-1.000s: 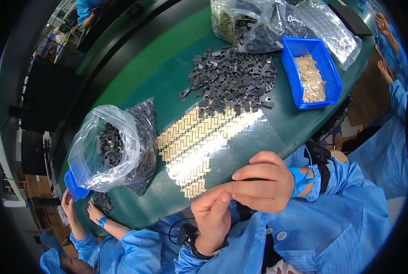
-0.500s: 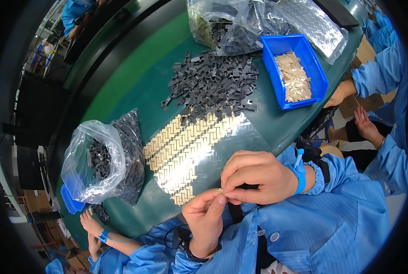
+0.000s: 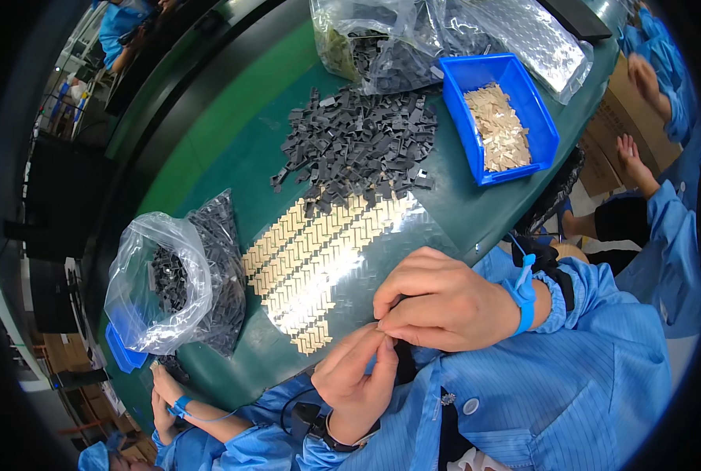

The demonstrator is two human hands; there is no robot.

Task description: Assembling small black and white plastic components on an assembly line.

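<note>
Small pc (image 3: 380, 330), mostly hidden, is pinched at the fingertips just off the surface's near edge; can't tell its exact kind. L hand (image 3: 354, 375): thumb & index pressed tog. on it, wrist bent up, fingers aimed up & R. R hand (image 3: 448, 304): back up, thumb & index closed on same pc, other fingers curled, forearm in from R. Blue strap (image 3: 525, 302) on R wrist. Just L of hands, nr surface's near edge: clear sheet (image 3: 417, 239) w/ rows of beige strips (image 3: 307, 255). Black parts (image 3: 362, 141) heaped at its far end, overlapping it, on green surface (image 3: 452, 204). Blue bin (image 3: 456, 118) w/ tan pcs (image 3: 498, 129) twd surface's R end. Open clear bag (image 3: 189, 322) of black parts twd L end; co-worker's hand (image 3: 167, 386) beyond, at near edge.
</note>
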